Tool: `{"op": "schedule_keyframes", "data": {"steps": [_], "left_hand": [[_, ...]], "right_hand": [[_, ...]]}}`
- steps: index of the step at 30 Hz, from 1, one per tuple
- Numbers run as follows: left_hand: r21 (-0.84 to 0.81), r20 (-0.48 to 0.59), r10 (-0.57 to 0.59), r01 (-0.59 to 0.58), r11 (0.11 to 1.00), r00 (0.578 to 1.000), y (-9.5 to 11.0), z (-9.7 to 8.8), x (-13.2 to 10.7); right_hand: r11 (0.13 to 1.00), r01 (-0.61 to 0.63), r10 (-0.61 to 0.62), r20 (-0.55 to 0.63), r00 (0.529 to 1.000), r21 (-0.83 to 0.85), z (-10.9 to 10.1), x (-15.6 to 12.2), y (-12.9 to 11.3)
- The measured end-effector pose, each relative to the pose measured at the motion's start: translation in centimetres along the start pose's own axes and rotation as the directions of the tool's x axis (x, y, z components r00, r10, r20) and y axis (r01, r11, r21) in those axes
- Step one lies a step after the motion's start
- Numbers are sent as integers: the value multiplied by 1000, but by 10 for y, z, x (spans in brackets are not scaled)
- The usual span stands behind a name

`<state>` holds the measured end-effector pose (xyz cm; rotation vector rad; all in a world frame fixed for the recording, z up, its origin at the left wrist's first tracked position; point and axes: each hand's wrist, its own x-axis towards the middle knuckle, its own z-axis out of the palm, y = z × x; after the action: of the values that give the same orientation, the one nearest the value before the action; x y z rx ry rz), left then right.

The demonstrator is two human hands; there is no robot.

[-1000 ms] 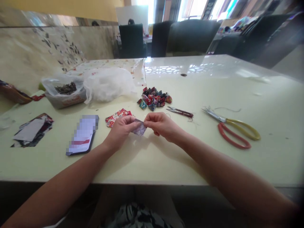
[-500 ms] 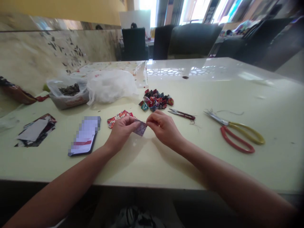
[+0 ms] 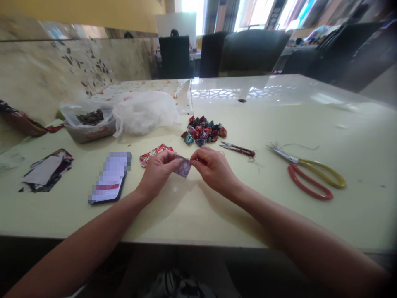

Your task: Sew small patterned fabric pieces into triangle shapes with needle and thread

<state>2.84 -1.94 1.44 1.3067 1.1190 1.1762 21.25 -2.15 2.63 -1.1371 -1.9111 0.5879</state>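
A small purple patterned fabric piece (image 3: 182, 168) is pinched between the thumb and fingers of my left hand (image 3: 160, 169), just above the table. At the piece's upper right corner my right hand (image 3: 212, 166) is closed in a pinch; whether it grips the cloth edge, a needle or thread is too small to tell. Behind my left hand lie red floral fabric pieces (image 3: 153, 154), partly covered by it. Beyond my right hand sits a cluster of small stuffed fabric shapes (image 3: 204, 131) in red, blue and black.
Thread snips (image 3: 238, 149) and large scissors (image 3: 310, 167) with red and yellow handles lie to the right. A phone (image 3: 111, 178) and dark fabric scraps (image 3: 48, 171) are at left. Behind stand a bag of dark dried material (image 3: 88, 124) and a bag of white stuffing (image 3: 145, 114).
Both hands stay in nearly the same place. The fabric piece has tilted slightly, and my right fingers have shifted a little left along its upper corner.
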Motion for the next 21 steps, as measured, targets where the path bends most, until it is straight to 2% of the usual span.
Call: {"op": "schedule_keyframes", "data": {"steps": [8,18,21], "left_hand": [[10,2,22,-22,1000,1000,0,0,-1],[147,-42,74,-67,987,996,4,3,-3],[132,-38,60,-55,990,997,4,3,-3]], "right_hand": [[1000,-1,1,1,1000,-9,1,-1,-1],[1000,6,-6,5,1000,-17,2,-2,-1],[1000,2,-2,-1,1000,-7,3,-2,-1]]}}
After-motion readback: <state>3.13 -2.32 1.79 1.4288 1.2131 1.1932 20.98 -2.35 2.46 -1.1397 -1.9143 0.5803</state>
